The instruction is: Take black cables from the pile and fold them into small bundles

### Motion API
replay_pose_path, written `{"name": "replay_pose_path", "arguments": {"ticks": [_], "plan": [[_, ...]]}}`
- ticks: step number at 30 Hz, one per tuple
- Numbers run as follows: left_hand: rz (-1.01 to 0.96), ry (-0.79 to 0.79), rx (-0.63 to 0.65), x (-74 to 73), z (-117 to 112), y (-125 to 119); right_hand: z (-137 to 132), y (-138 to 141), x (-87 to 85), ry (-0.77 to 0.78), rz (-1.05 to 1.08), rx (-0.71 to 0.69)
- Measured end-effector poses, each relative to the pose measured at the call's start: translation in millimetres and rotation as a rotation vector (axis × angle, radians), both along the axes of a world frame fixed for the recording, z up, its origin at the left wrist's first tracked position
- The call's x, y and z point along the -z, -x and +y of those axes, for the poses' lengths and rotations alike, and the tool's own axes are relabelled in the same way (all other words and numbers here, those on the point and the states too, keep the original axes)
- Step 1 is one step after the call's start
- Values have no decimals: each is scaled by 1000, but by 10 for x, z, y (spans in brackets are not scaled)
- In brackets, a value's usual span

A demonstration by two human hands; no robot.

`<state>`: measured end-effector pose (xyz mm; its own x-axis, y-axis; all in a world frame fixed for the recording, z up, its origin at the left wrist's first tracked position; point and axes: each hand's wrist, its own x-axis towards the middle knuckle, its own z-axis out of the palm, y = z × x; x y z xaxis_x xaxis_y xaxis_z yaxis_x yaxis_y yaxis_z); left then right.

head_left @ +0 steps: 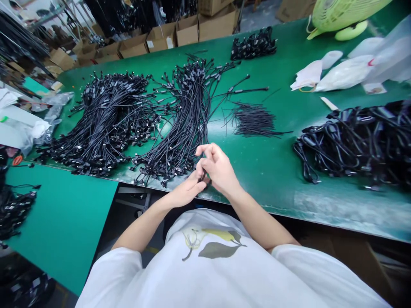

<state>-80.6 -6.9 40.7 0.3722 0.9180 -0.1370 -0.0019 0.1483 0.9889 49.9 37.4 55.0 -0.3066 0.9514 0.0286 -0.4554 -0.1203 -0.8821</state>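
Down at the bottom centre, two bare hands are working right at the edge of a green workbench [263, 179], with the person's white T-shirt [205, 269] and its leaf print just below them. The left hand [184, 190] is closed into a pinch, and the right hand [218, 169] curls in against it, its fingers [208, 149] bent. Between them sits a small dark bit of cable [203, 178], so well hidden that I can't make out much more of it. Just above the hands, the loose ends of a big heap of black cables [186, 111] fan out, almost touching them, and a second heap [105, 122] lies beside it to the left. Right of centre there's a pile of short black wires [253, 119], and past that a tangle of coiled black cords [353, 145]. A smaller black bundle [253, 45] sits up top, with white plastic bags [345, 72] and a lime-green fan [340, 15] in the upper right. Cardboard boxes [189, 28] line the far side, and more black cables [13, 209] sit on a second green table [61, 222] at the lower left.
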Motion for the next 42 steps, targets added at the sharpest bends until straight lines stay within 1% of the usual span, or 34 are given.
{"name": "replay_pose_path", "arguments": {"ticks": [2,5,7,9,11,13,16,18,19,20,21,22,23,24,25,27,28,29,30,32,34,36,38,40,41,42], "plan": [[-173,162,26,20,-51,-58,41,1,-10,46,28,-13],[-461,490,67,43,-132,-192,129,-13,-59,65,55,-41],[-590,610,28,37,-153,-266,177,-37,-94,53,50,-67],[-648,639,-40,22,-144,-308,206,-70,-119,54,45,-94],[-655,652,-61,8,-120,-321,222,-103,-131,56,50,-125],[-660,662,-48,1,-99,-321,243,-125,-126,73,79,-180],[-707,674,-6,3,-83,-333,299,-141,-81,138,145,-257],[-715,669,-15,21,-77,-350,336,-169,-34,147,130,-234],[-693,658,-38,37,-72,-356,346,-201,-12,112,73,-198],[-654,638,-74,59,-65,-359,347,-248,8,39,-23,-144],[-602,609,-114,83,-54,-355,337,-311,25,-74,-155,-74],[-540,575,-152,109,-40,-344,315,-387,39,-226,-307,-1],[-469,532,-186,133,-24,-327,282,-473,52,-409,-462,49],[-386,472,-213,152,-8,-305,238,-561,65,-609,-604,58],[-284,403,-212,166,5,-280,187,-645,82,-805,-726,26],[-40,247,-130,177,17,-232,75,-778,136,-1140,-932,-115],[87,173,-61,178,15,-214,22,-822,176,-1257,-1037,-188],[201,114,14,181,8,-201,-25,-852,224,-1330,-1149,-241],[293,75,86,186,-3,-194,-64,-872,278,-1366,-1257,-278],[404,41,175,210,-26,-196,-115,-892,391,-1363,-1414,-353],[457,54,229,237,-41,-216,-145,-904,487,-1336,-1469,-422],[502,56,279,249,-44,-247,-162,-918,543,-1334,-1459,-492],[579,-22,299,246,-36,-284,-147,-947,548,-1302,-1428,-551],[649,-139,275,248,-21,-318,-53,-1025,513,-1201,-1358,-577],[662,-174,256,258,-12,-330,38,-1094,489,-1142,-1299,-577],[652,-173,244,274,-1,-338,160,-1186,466,-1076,-1251,-536]]}}
